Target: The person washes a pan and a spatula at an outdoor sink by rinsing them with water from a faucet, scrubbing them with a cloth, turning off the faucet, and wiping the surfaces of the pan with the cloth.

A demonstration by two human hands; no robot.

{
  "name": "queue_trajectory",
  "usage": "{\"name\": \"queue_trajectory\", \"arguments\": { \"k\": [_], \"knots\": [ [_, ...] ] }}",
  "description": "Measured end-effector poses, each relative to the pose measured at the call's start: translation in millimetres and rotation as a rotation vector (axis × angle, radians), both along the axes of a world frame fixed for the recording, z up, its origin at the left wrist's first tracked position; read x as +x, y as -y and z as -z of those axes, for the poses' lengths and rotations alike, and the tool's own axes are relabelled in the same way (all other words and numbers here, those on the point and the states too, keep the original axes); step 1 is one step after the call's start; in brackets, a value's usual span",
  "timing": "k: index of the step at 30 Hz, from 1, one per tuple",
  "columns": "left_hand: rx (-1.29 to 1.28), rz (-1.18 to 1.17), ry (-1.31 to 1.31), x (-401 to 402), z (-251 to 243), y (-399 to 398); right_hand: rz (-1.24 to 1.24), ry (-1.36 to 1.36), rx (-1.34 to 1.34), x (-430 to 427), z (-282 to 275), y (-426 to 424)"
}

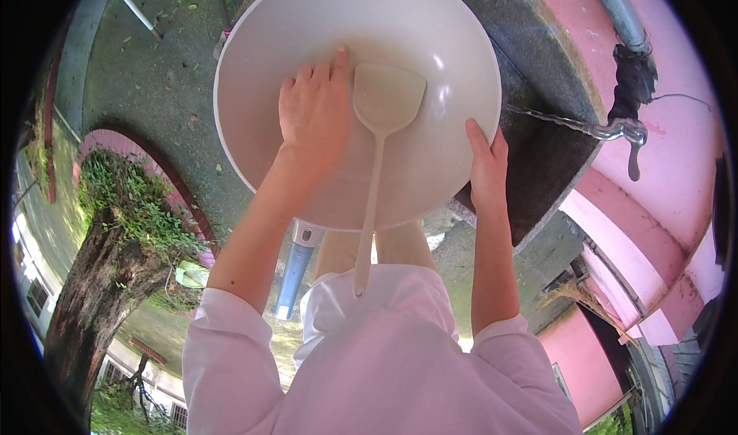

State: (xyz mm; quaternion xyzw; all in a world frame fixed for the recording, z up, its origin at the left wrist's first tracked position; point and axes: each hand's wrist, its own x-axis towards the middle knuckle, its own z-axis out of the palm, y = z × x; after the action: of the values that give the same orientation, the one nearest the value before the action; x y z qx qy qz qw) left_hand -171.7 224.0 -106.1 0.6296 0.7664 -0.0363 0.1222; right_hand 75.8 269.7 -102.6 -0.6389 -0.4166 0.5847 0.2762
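Observation:
A large pale wok is before me, its blue-and-white handle pointing back toward my legs. Inside it lies a beige spatula, blade near the middle, with its long handle reaching over the near rim. My left hand is inside the wok, palm down just left of the spatula blade, fingers spread toward the far side and holding nothing. At the right rim, my right hand grips the wok, thumb on the inside and the other fingers mostly hidden behind the wall.
Water runs from a metal tap on the pink wall toward a dark stone sink, which the wok partly covers. A tree trunk rises from a round planter at left. A straw broom leans at right.

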Motion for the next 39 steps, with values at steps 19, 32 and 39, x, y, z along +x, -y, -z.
{"name": "queue_trajectory", "arguments": {
  "k": [19, 32, 39],
  "knots": [
    [0.035, 0.015, -0.045, 1, 4, -4, -0.018, -0.007, -0.001, 1, 0, 0],
    [-0.010, 0.015, -0.013, 11, 8, 10, 0.004, 0.002, -0.016, -1, -2, 2],
    [0.020, 0.015, -0.048, 12, 7, 10, -0.005, -0.001, -0.009, -1, 0, 1]
  ]
}}
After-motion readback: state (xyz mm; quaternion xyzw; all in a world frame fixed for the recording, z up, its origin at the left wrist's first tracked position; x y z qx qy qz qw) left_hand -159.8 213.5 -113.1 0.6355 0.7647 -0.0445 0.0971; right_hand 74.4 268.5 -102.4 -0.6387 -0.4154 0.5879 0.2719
